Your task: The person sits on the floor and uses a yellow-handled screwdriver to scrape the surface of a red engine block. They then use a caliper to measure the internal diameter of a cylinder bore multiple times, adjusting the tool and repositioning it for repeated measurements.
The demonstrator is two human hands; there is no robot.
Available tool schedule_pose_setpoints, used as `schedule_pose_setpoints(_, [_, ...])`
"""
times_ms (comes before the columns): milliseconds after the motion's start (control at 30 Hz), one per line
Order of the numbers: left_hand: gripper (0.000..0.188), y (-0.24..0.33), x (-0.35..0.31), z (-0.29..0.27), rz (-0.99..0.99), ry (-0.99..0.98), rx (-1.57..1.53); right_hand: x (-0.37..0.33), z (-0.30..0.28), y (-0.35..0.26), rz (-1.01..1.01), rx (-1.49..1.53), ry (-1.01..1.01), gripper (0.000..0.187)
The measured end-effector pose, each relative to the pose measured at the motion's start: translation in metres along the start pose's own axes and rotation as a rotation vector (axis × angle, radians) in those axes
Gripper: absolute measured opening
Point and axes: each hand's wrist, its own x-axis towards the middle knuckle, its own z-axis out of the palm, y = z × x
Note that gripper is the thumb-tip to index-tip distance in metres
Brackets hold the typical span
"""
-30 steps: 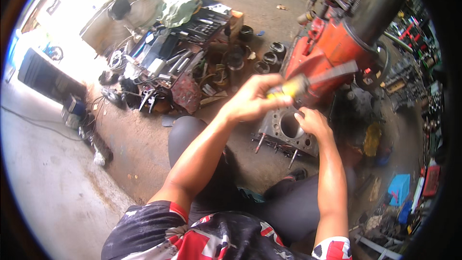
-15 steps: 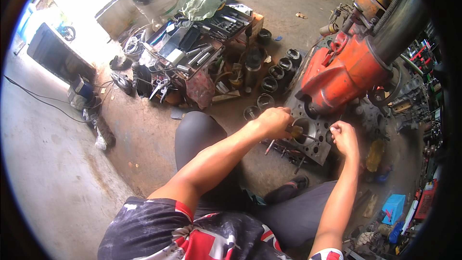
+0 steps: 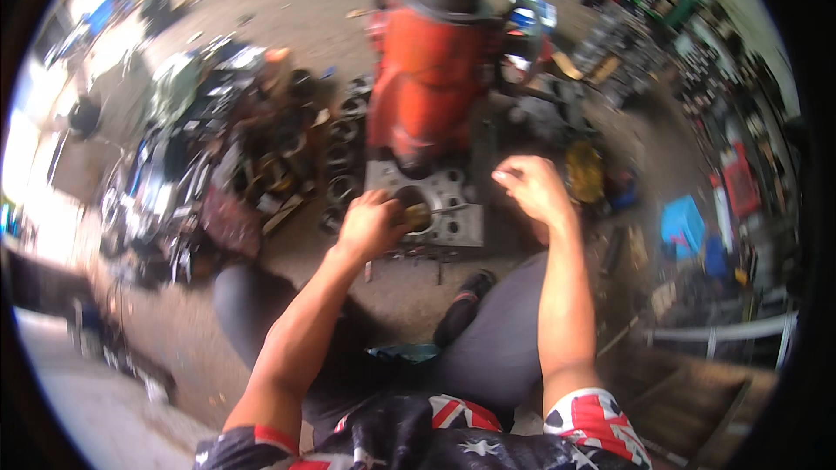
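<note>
My left hand (image 3: pixel 374 224) is closed around what looks like a screwdriver (image 3: pixel 417 218) with a yellowish handle. Its thin shaft points right, across the round bore of a grey metal engine block (image 3: pixel 468 232). To the right of the block and apart from it, my right hand (image 3: pixel 533 187) is raised with its fingers pinched together. Whether anything small sits between those fingertips is too blurred to make out. Directly behind the bore, a large orange-red machine head (image 3: pixel 427 78) comes down over the far side of the block.
Several pistons or cylindrical parts (image 3: pixel 341 157) stand in a row left of the block. Farther left is a cluttered heap of tools (image 3: pixel 205 157). A blue box (image 3: pixel 682 226) and a red crate (image 3: pixel 740 183) lie to the right. My foot (image 3: pixel 475 285) is just below the block.
The view has swung to the right, so the block and machine now appear nearer the middle. My right hand has drawn farther from the block; my left hand keeps its hold.
</note>
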Motion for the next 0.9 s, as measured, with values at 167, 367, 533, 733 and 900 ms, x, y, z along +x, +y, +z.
schedule_pose_setpoints(167, [0.035, 0.006, -0.002, -0.002, 0.026, -0.002, 0.04, -0.012, -0.047, 0.035, 0.204, 0.087, 0.116, 0.015])
schedule_pose_setpoints(367, [0.041, 0.015, -0.003, -0.005, 0.029, -0.051, 0.07, 0.007, -0.11, 0.157, 0.469, -0.206, 0.46, 0.017])
schedule_pose_setpoints(533, [0.048, 0.036, -0.005, -0.016, -0.037, -0.059, 0.109, 0.027, -0.114, 0.255, 0.778, -0.323, 0.434, 0.025])
schedule_pose_setpoints(733, [0.049, 0.053, -0.048, -0.086, -0.173, 0.182, 0.144, 0.016, -0.067, 0.304, 0.836, -0.494, 0.316, 0.025])
schedule_pose_setpoints(900, [0.038, 0.044, -0.101, -0.147, -0.422, 0.321, 0.216, -0.011, -0.068, 0.303, 0.624, -0.362, 0.687, 0.005])
